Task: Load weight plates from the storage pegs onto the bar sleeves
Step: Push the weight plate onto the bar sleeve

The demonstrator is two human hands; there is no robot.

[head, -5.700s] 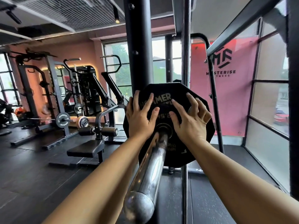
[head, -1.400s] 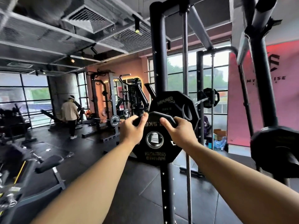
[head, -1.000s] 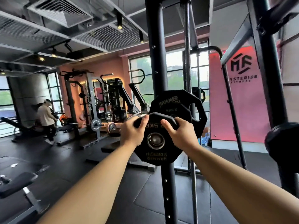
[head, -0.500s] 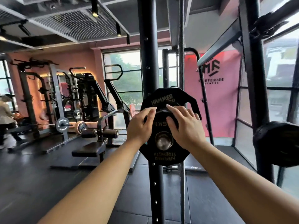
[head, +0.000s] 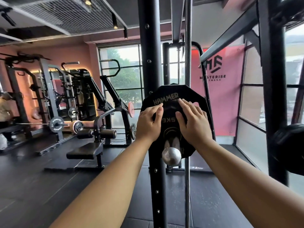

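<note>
Small plate: slid further onto the bar sleeve than half a second ago; the chrome sleeve end now projects out of its bore toward the camera.

Position: directly in front of the larger plate marked HAMMER, on the same sleeve; whether the two faces touch cannot be told.

Left hand: fingers extended, laid flat on the small plate's upper left face, nothing gripped.

Right hand: fingers straight and spread, flat on the upper right face.

Hands apart, one on either side of the sleeve, with the "5KG" marking showing between them.

Surroundings: black upright post behind the plates; chrome guide rod just to its right.
</note>
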